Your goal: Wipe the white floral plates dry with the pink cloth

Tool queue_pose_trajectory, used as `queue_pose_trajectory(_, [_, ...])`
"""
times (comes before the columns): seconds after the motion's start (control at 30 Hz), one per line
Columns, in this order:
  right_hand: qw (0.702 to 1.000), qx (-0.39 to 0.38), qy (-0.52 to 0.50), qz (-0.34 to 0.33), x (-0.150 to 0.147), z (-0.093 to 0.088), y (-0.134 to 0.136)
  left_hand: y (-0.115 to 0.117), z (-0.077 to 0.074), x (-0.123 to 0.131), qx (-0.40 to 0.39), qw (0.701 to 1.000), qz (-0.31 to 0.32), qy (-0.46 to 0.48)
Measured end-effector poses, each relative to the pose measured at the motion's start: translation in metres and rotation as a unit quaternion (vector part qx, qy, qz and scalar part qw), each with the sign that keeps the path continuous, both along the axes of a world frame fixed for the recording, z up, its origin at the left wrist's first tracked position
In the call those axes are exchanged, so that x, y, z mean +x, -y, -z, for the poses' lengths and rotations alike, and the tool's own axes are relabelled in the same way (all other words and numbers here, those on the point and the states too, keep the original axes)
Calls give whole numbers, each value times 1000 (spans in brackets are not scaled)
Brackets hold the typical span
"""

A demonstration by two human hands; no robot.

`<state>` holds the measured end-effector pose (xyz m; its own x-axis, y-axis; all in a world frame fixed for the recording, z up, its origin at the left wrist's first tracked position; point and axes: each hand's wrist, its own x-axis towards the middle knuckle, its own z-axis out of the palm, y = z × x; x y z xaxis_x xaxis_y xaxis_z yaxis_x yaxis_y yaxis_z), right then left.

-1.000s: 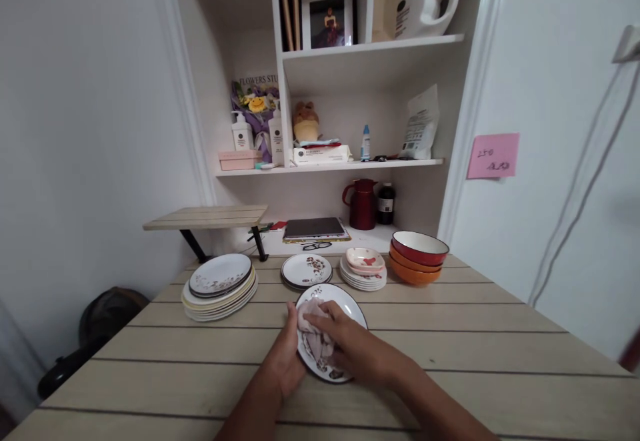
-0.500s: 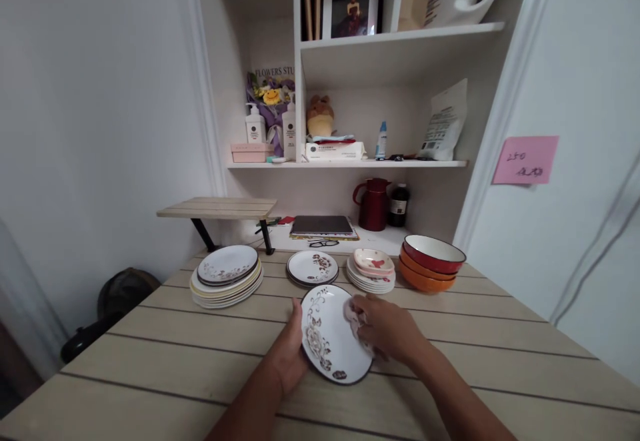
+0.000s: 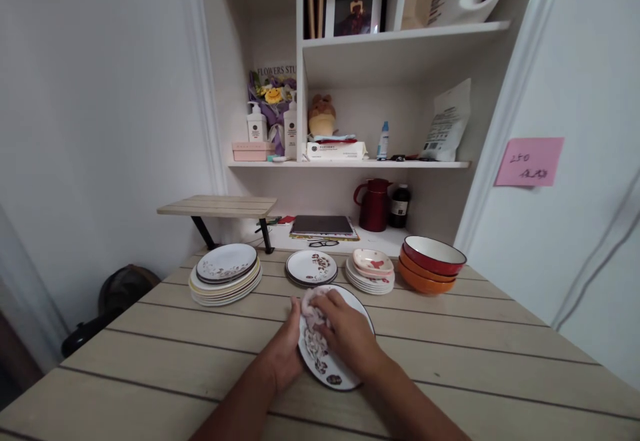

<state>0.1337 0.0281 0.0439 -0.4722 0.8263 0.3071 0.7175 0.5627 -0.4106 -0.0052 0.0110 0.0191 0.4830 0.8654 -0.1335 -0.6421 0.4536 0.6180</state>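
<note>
A white plate with a dark rim and brown flower pattern is tilted up in front of me. My left hand grips its left edge, thumb along the rim and the other fingers hidden beneath. My right hand is closed on a pale pinkish cloth, pressed against the plate's upper left face. Just behind lies a short stack of similar flowered plates.
At the left stands a taller plate stack. On the right are small plates with a dish on top, then nested bowls. A raised wooden stand, a laptop and a red jug are farther back.
My right hand has swept the cloth from the plate's right side across to its upper left. My left hand keeps its hold on the plate's edge.
</note>
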Motion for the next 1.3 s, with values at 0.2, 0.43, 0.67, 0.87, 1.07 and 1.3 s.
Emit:
queue_pose_trajectory(0.2, [993,22,56,105,27,-9,-16,-5,10,-3,18,1000,-5,-14])
queue_pose_trajectory(0.43, [985,-77,151,29,52,-18,-8,-11,22,-10,21,1000,6,1])
queue_pose_trajectory(0.67, [997,-57,57,0,33,-11,-2,-10,15,-9,18,1000,9,-4])
queue_pose_trajectory(0.87, [998,-7,7,63,26,-6,-17,-13,18,-9,12,999,-12,-31])
queue_pose_trajectory(1.07, [988,-20,83,125,43,-11,-21,-12,20,-10,9,999,-31,-42])
queue_pose_trajectory(1.3, [970,-109,203,-75,51,-28,4,-2,9,1,1,992,-91,-88])
